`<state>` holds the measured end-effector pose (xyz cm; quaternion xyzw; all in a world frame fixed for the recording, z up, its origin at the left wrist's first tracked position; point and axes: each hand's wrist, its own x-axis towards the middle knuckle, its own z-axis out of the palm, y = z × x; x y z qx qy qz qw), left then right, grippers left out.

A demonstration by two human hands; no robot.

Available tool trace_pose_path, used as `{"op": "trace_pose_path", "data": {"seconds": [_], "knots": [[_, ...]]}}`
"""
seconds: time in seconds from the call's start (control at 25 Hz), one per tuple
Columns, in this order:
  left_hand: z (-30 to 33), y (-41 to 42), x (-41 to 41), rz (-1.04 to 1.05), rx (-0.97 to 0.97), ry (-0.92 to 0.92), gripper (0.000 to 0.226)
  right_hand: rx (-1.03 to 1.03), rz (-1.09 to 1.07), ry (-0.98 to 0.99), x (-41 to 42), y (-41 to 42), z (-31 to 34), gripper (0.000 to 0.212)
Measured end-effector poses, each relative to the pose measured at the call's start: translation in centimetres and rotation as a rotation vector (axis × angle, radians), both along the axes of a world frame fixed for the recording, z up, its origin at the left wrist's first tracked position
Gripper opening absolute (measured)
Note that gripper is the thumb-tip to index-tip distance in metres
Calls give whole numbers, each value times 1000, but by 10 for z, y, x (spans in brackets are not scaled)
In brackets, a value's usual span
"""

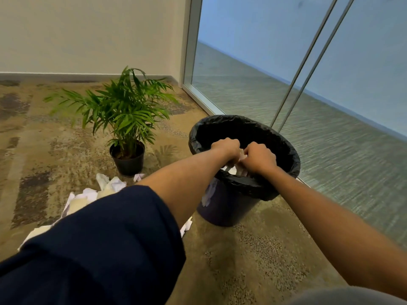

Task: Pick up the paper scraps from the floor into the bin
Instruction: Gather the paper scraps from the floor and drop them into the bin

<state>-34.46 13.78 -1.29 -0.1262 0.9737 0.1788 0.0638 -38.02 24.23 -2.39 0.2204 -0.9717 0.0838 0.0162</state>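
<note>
Two hands meet over the mouth of the bin (229, 208), a dark round pail lined with a black plastic bag (284, 146) whose edge folds down over the rim. The left hand (226, 147) and the right hand (259, 158) both have their fingers curled round one wad of crumpled white paper (241, 155), which shows in the gap between them and hangs down inside the liner, just above the near rim. Both forearms reach forward from the bottom of the head view; the left arm wears a dark navy sleeve (105, 245) pushed up past the elbow, and that sleeve hides a good part of the floor behind it.

More paper scraps (105, 188) lie on the mottled tan-and-brown carpet (242, 260) to the left of the bin, partly covered by the sleeve. One small piece (138, 176) lies touching the foot of a black plastic pot, and another scrap (186, 226) pokes out under the left forearm, near the bin's base. A potted palm (123, 111) stands in that pot, just left of the bin and beyond the scraps. Behind it runs a plain cream wall (88, 34) with a low skirting. On the right, a frosted glass partition (275, 62) in a pale metal frame rises just beside the bin.

No writing or label can be read; a pale patch on the bin's side is too blurred to make out.
</note>
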Motion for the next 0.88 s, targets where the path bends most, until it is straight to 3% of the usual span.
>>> {"op": "trace_pose_path", "data": {"seconds": [0.12,0.24,0.32,0.48,0.6,0.76,0.88], "knots": [[-10,5,-4,-38,1,-148,21,80,-2,-82,-2,0,-4,20],[-3,3,-2,-89,-80,-194,33,35,6,-100,0,2,3,19],[15,-4,9,-96,-83,-65,29,-10,40,38,7,0,16,25],[37,-29,65,43,45,458,20,-304,223,405,46,-23,51,31],[19,-64,124,144,131,734,20,-482,438,503,89,-44,54,26],[-29,-122,200,264,178,777,25,-513,751,537,139,-88,11,18],[-74,-151,260,374,170,706,21,-395,883,363,164,-120,-39,21]]}}
